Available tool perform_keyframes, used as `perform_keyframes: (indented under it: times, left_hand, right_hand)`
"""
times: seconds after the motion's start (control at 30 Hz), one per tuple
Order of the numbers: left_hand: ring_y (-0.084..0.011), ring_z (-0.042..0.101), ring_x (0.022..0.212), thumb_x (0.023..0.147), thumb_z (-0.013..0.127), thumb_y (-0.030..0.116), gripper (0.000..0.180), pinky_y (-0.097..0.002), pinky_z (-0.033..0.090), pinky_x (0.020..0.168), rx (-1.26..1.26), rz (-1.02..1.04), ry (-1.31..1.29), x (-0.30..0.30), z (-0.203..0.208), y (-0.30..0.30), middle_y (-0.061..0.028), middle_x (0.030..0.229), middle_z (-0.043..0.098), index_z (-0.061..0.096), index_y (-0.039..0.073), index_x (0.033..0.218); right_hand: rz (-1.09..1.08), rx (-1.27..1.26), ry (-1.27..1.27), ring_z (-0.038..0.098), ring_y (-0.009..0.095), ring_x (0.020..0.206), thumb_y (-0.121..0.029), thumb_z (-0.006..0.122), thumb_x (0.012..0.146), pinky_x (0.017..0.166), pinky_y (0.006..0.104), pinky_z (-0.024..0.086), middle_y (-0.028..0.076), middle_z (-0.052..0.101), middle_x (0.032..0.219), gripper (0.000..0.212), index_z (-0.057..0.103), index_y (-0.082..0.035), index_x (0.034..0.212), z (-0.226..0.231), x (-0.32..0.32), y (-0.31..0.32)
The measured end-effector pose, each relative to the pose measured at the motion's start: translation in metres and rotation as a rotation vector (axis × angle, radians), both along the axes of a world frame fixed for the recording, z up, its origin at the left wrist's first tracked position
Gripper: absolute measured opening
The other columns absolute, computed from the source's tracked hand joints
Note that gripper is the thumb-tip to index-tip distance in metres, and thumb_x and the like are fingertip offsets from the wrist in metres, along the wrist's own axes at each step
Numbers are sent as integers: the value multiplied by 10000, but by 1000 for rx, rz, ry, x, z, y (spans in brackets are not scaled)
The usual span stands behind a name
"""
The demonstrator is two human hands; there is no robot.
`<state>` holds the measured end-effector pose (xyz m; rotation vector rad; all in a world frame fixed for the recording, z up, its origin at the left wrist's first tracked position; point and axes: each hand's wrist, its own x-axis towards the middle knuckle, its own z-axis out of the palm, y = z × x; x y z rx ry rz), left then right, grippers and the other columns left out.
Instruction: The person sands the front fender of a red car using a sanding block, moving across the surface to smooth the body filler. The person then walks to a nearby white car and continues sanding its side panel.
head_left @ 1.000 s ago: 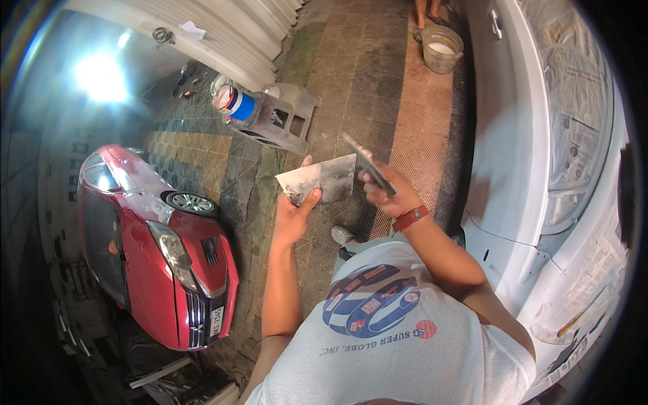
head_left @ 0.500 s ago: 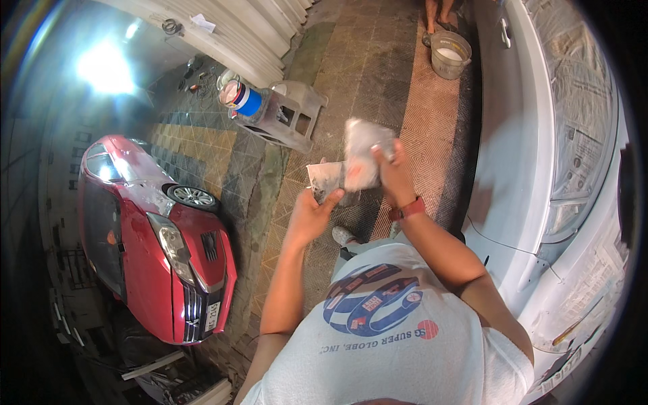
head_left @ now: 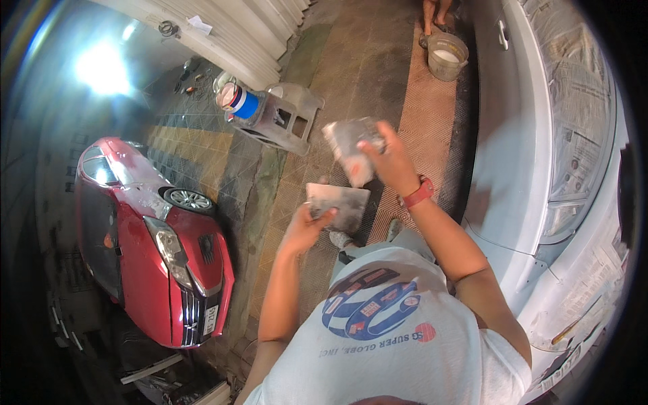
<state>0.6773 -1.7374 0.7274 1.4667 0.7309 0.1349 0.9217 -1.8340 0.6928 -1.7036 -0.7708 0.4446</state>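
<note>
My left hand (head_left: 305, 231) pinches a flat rectangular sheet (head_left: 345, 202), pale along one edge and smeared dark grey over the rest; it looks like used sandpaper. A little farther off and to the right, my right hand (head_left: 391, 158) grips a second sheet (head_left: 345, 138), grey with whitish borders and a small orange-red mark. A narrow gap separates the two sheets. Both are held in the air above the tiled floor, and I cannot tell how thick they are.
A silver-grey car (head_left: 506, 182) with paper-covered windows stands close on my right. At left is a red car (head_left: 155, 256). Ahead, a grey plastic stool (head_left: 297, 108) bears a blue-and-white can (head_left: 244, 103). A bucket (head_left: 447, 67) stands beside another person's feet (head_left: 432, 37).
The sheets have come apart. My right hand has drawn its sheet up and left, turning it, while my left hand has lowered slightly, showing more of its sheet's face.
</note>
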Motion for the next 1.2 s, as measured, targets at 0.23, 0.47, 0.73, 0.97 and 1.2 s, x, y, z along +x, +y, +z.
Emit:
perform_keyframes:
  times: [0.23, 0.47, 0.73, 0.97, 1.2]
  left_hand:
    - [-161, 726, 1090, 976, 688, 41, 648, -206, 552, 612, -419, 302, -181, -3, 0, 22, -134, 1352, 694, 481, 21, 1589]
    - [-248, 678, 1207, 964, 700, 37, 618, -390, 540, 1045, -323, 475, -132, 12, 21, 7, -162, 1354, 675, 500, -32, 1545]
    - [-210, 676, 1165, 1057, 686, 167, 470, -354, 515, 1024, 381, 493, -169, 20, 0, 20, -141, 1252, 728, 580, -52, 1459]
    - [-227, 675, 1144, 1102, 571, 187, 555, -339, 496, 1036, 295, 142, -121, 25, -43, -5, -150, 1309, 689, 420, -24, 1592]
    - [-230, 645, 1273, 1108, 597, 218, 526, -376, 474, 1110, 81, 323, -257, 18, -12, -30, -143, 1390, 658, 454, -59, 1532]
  right_hand:
    - [232, 300, 727, 678, 172, 1164, -209, 766, 1009, 1032, 351, 538, 77, 723, 1263, 465, 590, -20, 1396, -6, 18, -21]
    - [502, 100, 585, 679, 140, 1116, -161, 727, 1032, 986, 330, 541, 47, 744, 1198, 341, 648, -23, 1334, -7, 14, -39]
    - [389, -306, -438, 713, 243, 1038, -75, 709, 971, 863, 390, 571, 73, 750, 1120, 487, 630, -158, 1444, -16, -1, -60]
    - [357, 206, -964, 690, 320, 950, -57, 626, 948, 830, 424, 584, 125, 677, 1084, 569, 606, -210, 1495, 9, -61, -35]
    - [-155, -314, -306, 732, 397, 1088, -71, 608, 1015, 960, 467, 568, 221, 743, 1232, 402, 614, -10, 1412, -106, 39, -81]
